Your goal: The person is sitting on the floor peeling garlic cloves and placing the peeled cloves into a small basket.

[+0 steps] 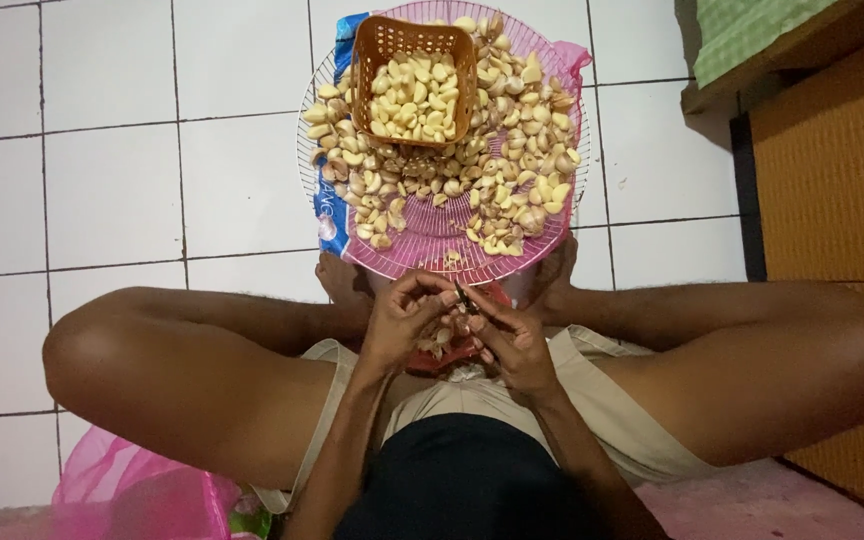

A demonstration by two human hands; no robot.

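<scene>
**Garlic being peeled just below the pink tray**

A small garlic clove (452,297) is pinched between the fingertips of the left hand (404,318), just below the pink tray (552,70). A dark little blade seems to be gripped in the right hand (512,345). A fingertip could get nicked if the clove slips. The clove looks pale, partly hidden.

Glossy white floor tiles (112,190); pink wire tray (422,262); orange plastic basket (382,42).
</scene>
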